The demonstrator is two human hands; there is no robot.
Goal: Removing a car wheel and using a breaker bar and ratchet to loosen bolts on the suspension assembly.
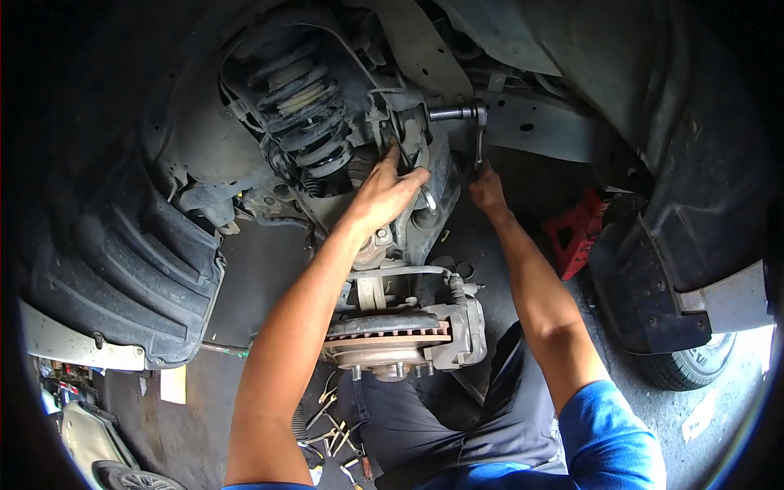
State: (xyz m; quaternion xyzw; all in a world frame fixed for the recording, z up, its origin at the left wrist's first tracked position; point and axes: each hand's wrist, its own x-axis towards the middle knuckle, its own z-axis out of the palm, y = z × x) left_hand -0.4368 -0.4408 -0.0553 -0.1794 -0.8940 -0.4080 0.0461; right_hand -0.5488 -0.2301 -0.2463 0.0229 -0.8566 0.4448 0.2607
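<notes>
My right hand (488, 192) is closed round the handle of a ratchet (480, 135), which stands nearly upright. From the ratchet's head a long socket (451, 113) reaches left to the suspension arm mount beside the frame rail. My left hand (385, 194) reaches in below the coil spring (306, 114), its fingers closed on a slim metal tool that looks like a wrench (429, 198). The wrench's shiny end sticks out beside my fingers; its far end is hidden among the suspension parts. Below my hands sit the brake disc (380, 347) and the caliper (465, 335).
Black wheel-arch liners (122, 253) flank the work on both sides. A red jack stand (576, 233) stands at the right, with a tyre (690, 363) lying beyond it. Several hand tools (335, 433) lie on the floor by my legs. A car (98, 445) shows at lower left.
</notes>
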